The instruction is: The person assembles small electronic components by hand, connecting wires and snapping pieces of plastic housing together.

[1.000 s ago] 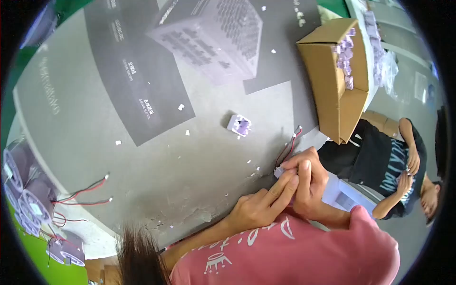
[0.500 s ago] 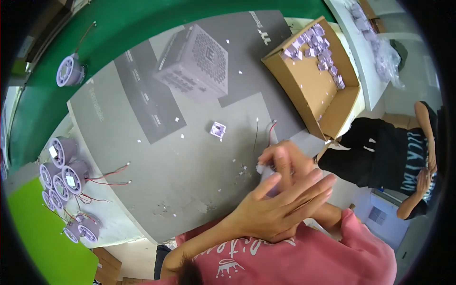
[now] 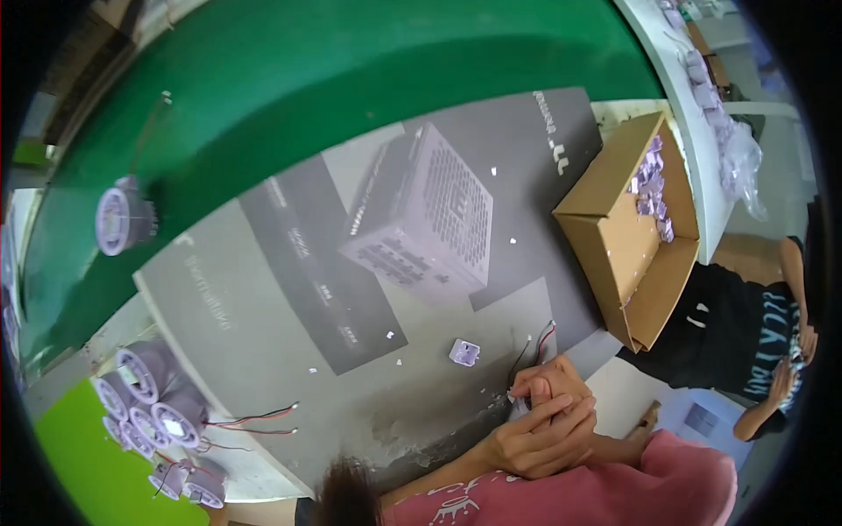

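Smooth green work surface [image 3: 368, 61], crowded near side

Across it, a flat grey board [image 3: 281, 351] printed with a boxy grey device, near edge worn and flaking. Off to the right stands a person in a black T-shirt with pale blue lettering [image 3: 745, 333], hands together. Open brown cardboard box [image 3: 588, 250] at the board's right side, a heap of small lilac plastic pieces [image 3: 651, 184] inside. Left of the board: cluster of round lilac plastic housings [image 3: 180, 416], red and black leads trailing onto the board. One more round lilac housing [image 3: 123, 219] sits apart, far left on the green.

Worker's left hand [image 3: 539, 443] and right hand [image 3: 557, 386]: together, over the board's near edge, clamped around a pale part [image 3: 519, 408], mostly hidden; exact finger grip can't be told. Thin red and black wires [image 3: 545, 337] rise beside the fingers. Near them on the board, one square lilac plastic piece [image 3: 465, 352]. Tiny white scraps [image 3: 390, 335] scattered about.
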`<state>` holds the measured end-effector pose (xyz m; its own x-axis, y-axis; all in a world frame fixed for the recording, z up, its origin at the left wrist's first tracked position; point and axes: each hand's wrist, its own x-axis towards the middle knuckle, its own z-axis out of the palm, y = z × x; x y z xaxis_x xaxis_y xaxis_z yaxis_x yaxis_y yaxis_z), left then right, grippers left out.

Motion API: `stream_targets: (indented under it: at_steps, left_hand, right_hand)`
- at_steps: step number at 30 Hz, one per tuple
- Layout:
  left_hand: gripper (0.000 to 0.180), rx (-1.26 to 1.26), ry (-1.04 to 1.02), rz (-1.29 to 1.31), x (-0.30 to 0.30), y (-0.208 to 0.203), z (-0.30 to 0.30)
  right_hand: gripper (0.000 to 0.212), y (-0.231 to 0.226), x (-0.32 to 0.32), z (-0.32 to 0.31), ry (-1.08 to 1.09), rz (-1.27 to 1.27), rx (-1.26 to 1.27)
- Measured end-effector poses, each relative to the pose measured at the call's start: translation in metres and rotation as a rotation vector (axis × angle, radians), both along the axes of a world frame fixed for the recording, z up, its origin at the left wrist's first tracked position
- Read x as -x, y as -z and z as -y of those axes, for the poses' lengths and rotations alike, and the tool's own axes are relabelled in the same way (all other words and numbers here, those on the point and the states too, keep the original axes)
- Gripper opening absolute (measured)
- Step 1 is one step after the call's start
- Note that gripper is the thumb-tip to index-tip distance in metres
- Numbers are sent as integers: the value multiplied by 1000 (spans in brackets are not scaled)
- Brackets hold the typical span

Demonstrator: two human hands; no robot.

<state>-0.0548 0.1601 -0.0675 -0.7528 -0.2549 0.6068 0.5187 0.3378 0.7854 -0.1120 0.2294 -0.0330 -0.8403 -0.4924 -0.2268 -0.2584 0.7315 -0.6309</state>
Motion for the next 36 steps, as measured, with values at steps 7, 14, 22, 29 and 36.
stream_targets:
  at_steps: [7,14,22,29,36]
  left_hand:
    - [23,-59,-48,-46,16,-4,15]
    - [18,11,8,-179,3,15,9]
    - [19,94,-121,-143,15,10,-3]
    - [29,187,-147,-92,10,3,-17]
    - [46,168,-215,276,-14,-53,79]
  right_hand:
    - [32,-13,17,5,-93,38,-76]
    - [41,-7,1,7,38,-49,10]
    - [43,9,12,-14,-65,17,52]
    - [35,3,20,-24,-137,48,57]
    - [41,-36,58,-14,563,944,862]
